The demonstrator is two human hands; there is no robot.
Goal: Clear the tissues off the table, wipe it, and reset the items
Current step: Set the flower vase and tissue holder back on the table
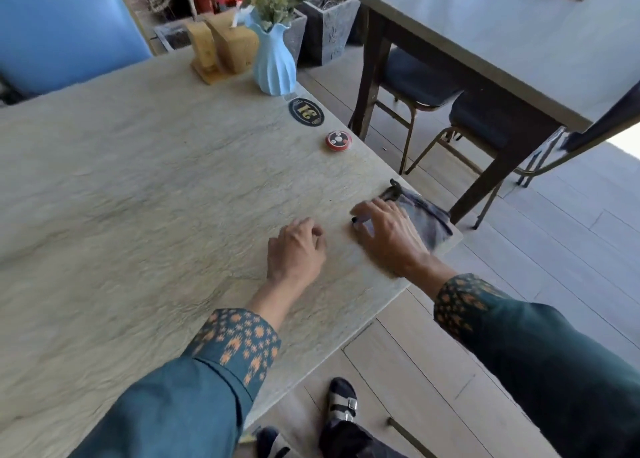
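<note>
Resting on the pale stone-patterned worktop [121, 180], both hands lay near its right-hand edge. The right hand [388, 235] lay palm down on a grey cloth [426, 215], fingers [367, 211] spread apart and only slightly bent, pressing the cloth flat rather than gripping it; the cloth sat at the very edge of the worktop, one corner reaching the rim. The left hand [296, 249] rested just beside the right, apart from the cloth, with its fingers curled under toward the palm and nothing seen in them. Both forearms wore teal sleeves with orange-patterned cuffs. No tissues were seen loose on the surface. At the far end of the worktop stood a wooden tissue holder [221, 47] with a white tissue showing at its top, and just to its right, close against it, a light blue ribbed vase [273, 66] holding green stems. Nearer along the right edge lay a black oval number plaque [306, 112] marked in gold, and nearer again, apart from it, a small round red call button [338, 140]. A blue upholstered chair [65, 31] stood behind the far left corner. To the right, across a strip of pale plank floor [571, 249], stood a second table [502, 41] with dark legs and blue-seated chairs pushed beneath it. Grey square planters [329, 24] stood behind the vase. Below the worktop edge, the person's feet in strapped sandals [343, 402] were visible on the floor.
</note>
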